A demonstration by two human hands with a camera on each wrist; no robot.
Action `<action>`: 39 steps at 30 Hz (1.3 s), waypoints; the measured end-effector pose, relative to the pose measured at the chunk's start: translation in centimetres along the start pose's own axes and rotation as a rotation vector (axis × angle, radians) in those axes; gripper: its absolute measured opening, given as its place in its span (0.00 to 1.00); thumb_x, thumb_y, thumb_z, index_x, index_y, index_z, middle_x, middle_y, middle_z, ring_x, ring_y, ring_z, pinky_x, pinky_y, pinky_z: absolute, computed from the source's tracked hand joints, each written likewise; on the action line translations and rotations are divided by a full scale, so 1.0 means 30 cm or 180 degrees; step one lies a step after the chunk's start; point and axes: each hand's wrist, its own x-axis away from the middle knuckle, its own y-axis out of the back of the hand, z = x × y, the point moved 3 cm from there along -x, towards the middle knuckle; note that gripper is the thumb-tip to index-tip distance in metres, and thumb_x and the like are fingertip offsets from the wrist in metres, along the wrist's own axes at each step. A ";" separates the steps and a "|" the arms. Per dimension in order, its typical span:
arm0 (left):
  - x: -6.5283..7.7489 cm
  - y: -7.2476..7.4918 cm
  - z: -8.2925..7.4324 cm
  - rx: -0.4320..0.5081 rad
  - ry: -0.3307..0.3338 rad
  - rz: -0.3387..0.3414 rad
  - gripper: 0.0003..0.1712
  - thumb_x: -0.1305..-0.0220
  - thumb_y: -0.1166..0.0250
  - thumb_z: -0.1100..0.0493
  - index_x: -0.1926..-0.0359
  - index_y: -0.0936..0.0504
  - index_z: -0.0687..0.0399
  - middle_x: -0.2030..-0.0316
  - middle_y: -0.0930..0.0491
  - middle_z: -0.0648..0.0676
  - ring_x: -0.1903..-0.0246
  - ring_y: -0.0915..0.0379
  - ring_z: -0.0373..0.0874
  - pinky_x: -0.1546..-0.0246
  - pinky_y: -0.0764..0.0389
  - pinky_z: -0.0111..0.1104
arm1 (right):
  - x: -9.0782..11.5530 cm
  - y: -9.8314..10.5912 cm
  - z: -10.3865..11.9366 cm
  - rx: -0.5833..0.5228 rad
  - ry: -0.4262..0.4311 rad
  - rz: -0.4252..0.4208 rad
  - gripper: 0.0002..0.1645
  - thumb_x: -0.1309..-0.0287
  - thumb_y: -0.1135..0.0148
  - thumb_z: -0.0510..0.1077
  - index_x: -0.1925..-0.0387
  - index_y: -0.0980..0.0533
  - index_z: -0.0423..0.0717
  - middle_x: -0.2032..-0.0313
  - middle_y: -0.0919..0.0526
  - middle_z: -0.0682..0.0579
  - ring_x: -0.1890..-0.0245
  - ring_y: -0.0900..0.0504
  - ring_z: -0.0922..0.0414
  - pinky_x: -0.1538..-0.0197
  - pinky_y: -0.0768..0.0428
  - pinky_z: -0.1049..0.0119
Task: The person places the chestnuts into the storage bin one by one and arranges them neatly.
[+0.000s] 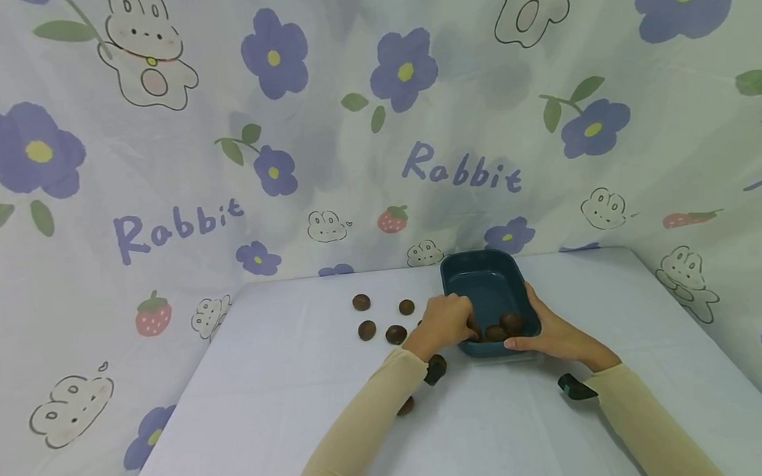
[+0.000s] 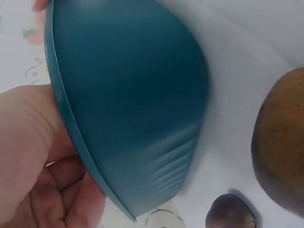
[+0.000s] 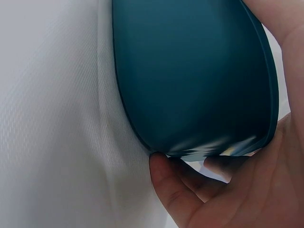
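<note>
A dark teal rectangular container (image 1: 485, 282) stands at the back right of the table. My right hand (image 1: 560, 338) grips its near right corner, thumb over the front rim and fingers (image 3: 173, 185) around the outer side. Over the left rim reaches my left hand (image 1: 448, 320), its fingers bent down inside the near end. A brown chestnut (image 1: 474, 329) shows right at those fingertips; I cannot tell whether they pinch it. Beside it lie other chestnuts (image 1: 512, 323). In the left wrist view, the container's outer wall (image 2: 128, 95) hides part of the left hand.
Several loose chestnuts (image 1: 396, 334) are scattered on the white tabletop (image 1: 285, 389) left of the container. One chestnut (image 1: 437, 364) sits beneath the left wrist, another (image 1: 405, 406) beside the left sleeve. A patterned curtain (image 1: 323, 154) closes off the back and sides.
</note>
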 end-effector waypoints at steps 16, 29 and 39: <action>0.008 -0.009 0.032 0.0457 0.0057 -0.0031 0.15 0.36 0.26 0.46 0.54 0.09 0.47 0.56 0.09 0.45 0.60 0.15 0.37 0.59 0.16 0.31 | 0.012 0.002 -0.003 0.0000 -0.0128 0.0039 0.79 0.40 0.28 0.61 0.22 0.85 0.61 0.18 0.79 0.42 0.19 0.69 0.29 0.29 0.55 0.19; 0.119 0.087 0.149 0.1589 0.0011 -0.0741 0.19 0.30 0.30 0.51 0.44 0.13 0.57 0.48 0.12 0.54 0.50 0.16 0.45 0.46 0.16 0.37 | 0.012 0.007 0.008 0.0107 -0.0081 0.0019 0.81 0.43 0.25 0.60 0.20 0.83 0.55 0.18 0.77 0.39 0.19 0.66 0.27 0.30 0.54 0.19; 0.261 0.152 0.343 0.1849 0.0461 -0.1404 0.19 0.34 0.28 0.56 0.46 0.13 0.59 0.52 0.11 0.58 0.54 0.14 0.51 0.48 0.14 0.47 | 0.005 0.004 -0.001 0.0081 -0.0071 0.0031 0.80 0.42 0.26 0.59 0.20 0.82 0.53 0.18 0.77 0.39 0.19 0.67 0.28 0.29 0.54 0.20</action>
